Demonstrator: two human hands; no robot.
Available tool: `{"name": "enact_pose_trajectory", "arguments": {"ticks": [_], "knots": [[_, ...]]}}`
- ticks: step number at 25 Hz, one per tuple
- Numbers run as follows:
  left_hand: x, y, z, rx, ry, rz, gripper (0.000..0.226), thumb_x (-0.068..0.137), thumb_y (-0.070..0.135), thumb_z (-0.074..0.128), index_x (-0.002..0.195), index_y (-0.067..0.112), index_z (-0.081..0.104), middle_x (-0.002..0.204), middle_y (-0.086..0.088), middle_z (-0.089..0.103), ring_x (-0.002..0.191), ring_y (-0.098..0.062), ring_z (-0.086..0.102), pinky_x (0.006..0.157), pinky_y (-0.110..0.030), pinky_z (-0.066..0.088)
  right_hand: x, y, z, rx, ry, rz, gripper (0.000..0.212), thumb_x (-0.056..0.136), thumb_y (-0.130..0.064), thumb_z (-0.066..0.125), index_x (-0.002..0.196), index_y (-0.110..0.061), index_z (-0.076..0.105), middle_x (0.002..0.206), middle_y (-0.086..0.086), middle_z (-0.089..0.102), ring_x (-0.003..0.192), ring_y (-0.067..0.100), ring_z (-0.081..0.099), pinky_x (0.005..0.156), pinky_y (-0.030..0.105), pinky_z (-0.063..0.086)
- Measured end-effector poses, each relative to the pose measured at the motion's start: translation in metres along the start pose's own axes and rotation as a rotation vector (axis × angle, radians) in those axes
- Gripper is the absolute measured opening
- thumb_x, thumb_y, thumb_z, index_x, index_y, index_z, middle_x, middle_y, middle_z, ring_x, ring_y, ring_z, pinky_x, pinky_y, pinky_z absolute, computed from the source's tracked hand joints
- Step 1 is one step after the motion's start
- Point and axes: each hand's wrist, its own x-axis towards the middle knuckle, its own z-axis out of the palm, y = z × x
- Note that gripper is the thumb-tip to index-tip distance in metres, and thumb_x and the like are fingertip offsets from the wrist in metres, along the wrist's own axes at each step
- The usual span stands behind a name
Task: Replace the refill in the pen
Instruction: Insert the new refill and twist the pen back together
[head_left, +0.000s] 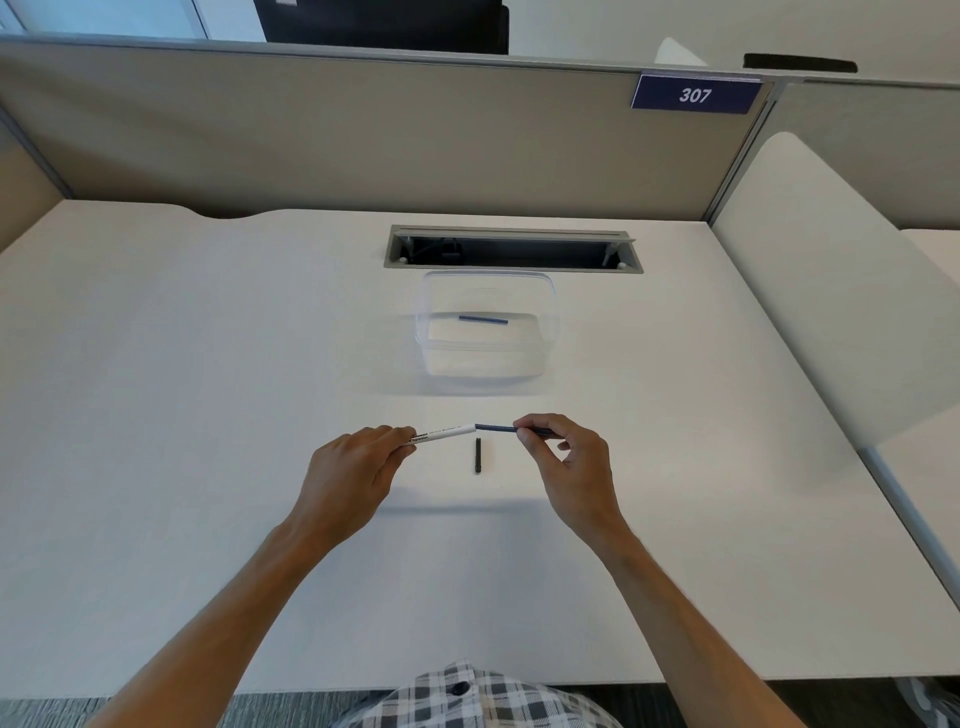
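My left hand (358, 467) grips the white pen barrel (445, 434) above the middle of the white desk (208, 415). Its open end points right. My right hand (566, 457) pinches a dark blue refill (496, 428) whose left end sits at the barrel's mouth. A small black pen part (478, 455) lies on the desk just below the two hands. Another blue refill (483, 319) lies inside a clear plastic box (441, 364) farther back.
A grey cable slot (511, 249) is cut into the desk behind the box. Beige partition walls (363, 135) close the back, with a "307" sign (695, 94). A white side panel (831, 312) rises at the right.
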Motion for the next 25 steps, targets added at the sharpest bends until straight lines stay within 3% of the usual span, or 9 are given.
{"name": "enact_pose_trajectory", "arguments": {"ticks": [13,17,20,25], "knots": [[0.001,0.001,0.0,0.019,-0.041,0.035,0.036,0.094,0.038,0.037,0.1,0.02,0.068,0.075,0.007,0.066,0.058,-0.021,0.058,0.047,-0.03,0.044,0.003,0.001,0.002,-0.025,-0.08,-0.011,0.011,0.092,-0.014,0.066,0.091,-0.021,0.074,0.096,-0.011,0.071,0.087,-0.002,0.062,0.066,0.01,0.039],[0.0,0.001,0.001,-0.006,-0.05,0.013,0.036,0.094,0.04,0.037,0.102,0.022,0.067,0.075,0.008,0.065,0.06,-0.021,0.059,0.047,-0.033,0.046,0.007,0.003,0.007,0.062,-0.077,0.043,0.017,0.094,-0.016,0.063,0.092,-0.027,0.075,0.101,-0.007,0.068,0.083,0.004,0.061,0.064,0.013,0.04],[-0.002,0.0,0.003,-0.032,-0.065,-0.016,0.037,0.094,0.042,0.036,0.104,0.023,0.066,0.078,0.01,0.066,0.063,-0.02,0.061,0.049,-0.034,0.048,0.008,0.004,0.009,0.209,-0.083,0.095,0.025,0.099,-0.01,0.055,0.101,-0.026,0.074,0.104,-0.005,0.067,0.083,0.009,0.061,0.072,0.012,0.043],[-0.004,0.001,0.006,-0.073,-0.077,-0.026,0.037,0.094,0.044,0.036,0.104,0.024,0.066,0.082,0.011,0.068,0.067,-0.016,0.062,0.051,-0.035,0.05,0.007,0.005,0.013,0.351,0.03,0.179,0.018,0.09,-0.012,0.069,0.104,-0.023,0.068,0.089,-0.001,0.077,0.09,0.018,0.07,0.084,0.031,0.049]]}}
